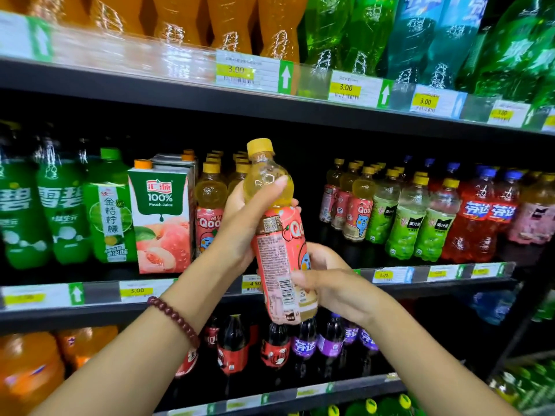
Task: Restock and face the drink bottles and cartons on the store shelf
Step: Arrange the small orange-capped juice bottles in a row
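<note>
Midway | both hands, left hand point(240, 217) above right hand point(327, 280), are gripping Qoo peach bottle point(277, 235) | shelf gap point(312, 205) behind is awaiting it

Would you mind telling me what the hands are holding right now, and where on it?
Both hold one Qoo bottle: the left hand grips its neck and shoulder, the right hand its lower labelled body.

A Qoo bottle point(280, 235) is held in front of the middle shelf point(99, 298), left hand point(249, 217) near its top, right hand point(327, 283) lower down. Behind it on that shelf, a peach juice carton point(160, 220) stands left of a row of Qoo bottles point(210, 205).
</note>
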The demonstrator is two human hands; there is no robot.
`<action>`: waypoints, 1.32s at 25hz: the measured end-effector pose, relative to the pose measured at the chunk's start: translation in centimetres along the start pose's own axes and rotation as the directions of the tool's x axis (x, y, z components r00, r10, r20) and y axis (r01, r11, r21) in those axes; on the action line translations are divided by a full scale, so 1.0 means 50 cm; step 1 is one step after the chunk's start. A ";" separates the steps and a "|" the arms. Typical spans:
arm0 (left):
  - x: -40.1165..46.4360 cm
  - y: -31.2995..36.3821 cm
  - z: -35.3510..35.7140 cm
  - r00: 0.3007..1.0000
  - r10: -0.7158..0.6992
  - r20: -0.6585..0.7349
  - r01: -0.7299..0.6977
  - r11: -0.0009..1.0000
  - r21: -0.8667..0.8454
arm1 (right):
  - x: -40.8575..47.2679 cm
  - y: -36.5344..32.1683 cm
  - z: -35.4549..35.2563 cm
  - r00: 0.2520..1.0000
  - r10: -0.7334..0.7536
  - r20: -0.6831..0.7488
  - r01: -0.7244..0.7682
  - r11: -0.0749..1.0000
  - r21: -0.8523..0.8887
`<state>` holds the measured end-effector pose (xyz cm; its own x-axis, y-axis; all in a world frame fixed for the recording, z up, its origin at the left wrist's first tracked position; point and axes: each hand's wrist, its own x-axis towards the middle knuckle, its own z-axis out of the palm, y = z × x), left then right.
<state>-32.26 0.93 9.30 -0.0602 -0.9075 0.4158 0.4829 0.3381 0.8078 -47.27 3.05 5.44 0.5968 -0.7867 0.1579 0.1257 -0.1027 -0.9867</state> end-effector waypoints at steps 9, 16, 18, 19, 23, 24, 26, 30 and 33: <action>0.035 -0.022 -0.012 0.997 0.069 0.020 -0.071 0.941 0.332 | 0.029 0.033 -0.004 0.946 -0.138 -0.293 0.018 0.926 -0.377; 0.061 -0.085 -0.076 0.987 0.159 -0.003 -0.126 0.790 0.600 | 0.082 0.059 -0.048 0.858 -0.200 -0.472 0.037 0.942 -0.333; 0.062 -0.124 -0.134 0.988 0.153 0.004 -0.091 0.564 0.821 | 0.105 0.066 -0.071 0.820 -0.220 -0.528 0.058 0.951 -0.304; 0.062 -0.143 -0.162 0.994 0.099 0.051 -0.081 0.335 0.939 | 0.119 0.069 -0.082 0.808 -0.224 -0.545 0.051 0.948 -0.314; 0.051 -0.176 -0.180 0.994 -0.109 0.032 -0.048 -0.147 0.988 | 0.173 0.090 -0.119 0.802 -0.196 -0.565 -0.080 0.901 -0.427; 0.053 -0.177 -0.178 0.992 -0.122 0.032 -0.051 -0.160 0.986 | 0.185 0.097 -0.125 0.802 -0.183 -0.568 -0.116 0.885 -0.450; 0.057 -0.179 -0.178 0.992 -0.124 0.039 -0.058 -0.157 0.986 | 0.205 0.112 -0.135 0.803 -0.141 -0.579 -0.182 0.867 -0.464; 0.053 -0.180 -0.179 0.993 -0.106 0.059 -0.081 -0.220 0.972 | 0.235 0.132 -0.152 0.804 -0.042 -0.593 -0.275 0.858 -0.434; 0.054 -0.179 -0.174 0.994 -0.107 0.034 -0.059 -0.235 0.970 | 0.264 0.134 -0.167 0.797 -0.016 -0.604 -0.277 0.878 -0.390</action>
<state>-29.17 -6.72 -0.45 -0.1417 -0.9294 0.3409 -0.9576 0.2159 0.1907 -45.19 -13.11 0.62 -0.0048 -0.9928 0.1193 -0.3641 -0.1094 -0.9249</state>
